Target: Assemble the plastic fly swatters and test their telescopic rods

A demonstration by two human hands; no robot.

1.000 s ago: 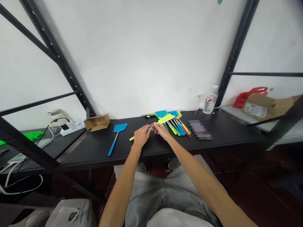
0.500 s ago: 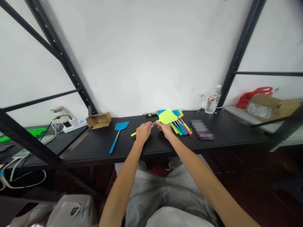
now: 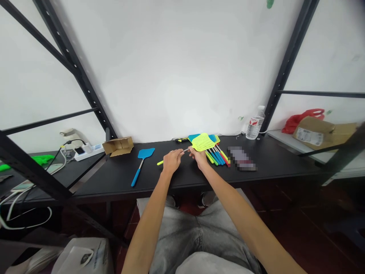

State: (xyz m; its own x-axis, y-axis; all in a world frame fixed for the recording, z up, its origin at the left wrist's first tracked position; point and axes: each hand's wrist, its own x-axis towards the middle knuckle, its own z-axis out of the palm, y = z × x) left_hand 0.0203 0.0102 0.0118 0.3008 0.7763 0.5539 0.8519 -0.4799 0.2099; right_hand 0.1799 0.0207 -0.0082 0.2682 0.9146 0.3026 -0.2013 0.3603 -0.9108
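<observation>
A yellow-green fly swatter with a perforated head is held above the black table by both hands. My left hand is closed round its handle and metal rod, and the handle's end pokes out to the left. My right hand grips it just below the head. Beyond and to the right of my right hand lie several fly swatters side by side, with green, blue and red handles, their heads partly hidden by the held one. Left of my hands, a single blue fly swatter lies apart on the table.
An open cardboard box stands at the table's back left. A water bottle is at the back right, and a blurred-out flat object lies right of the swatters. Black shelf posts flank the table; a power strip sits left.
The view has shifted slightly. Both hands keep their hold on the yellow-green swatter, in almost the same place.
</observation>
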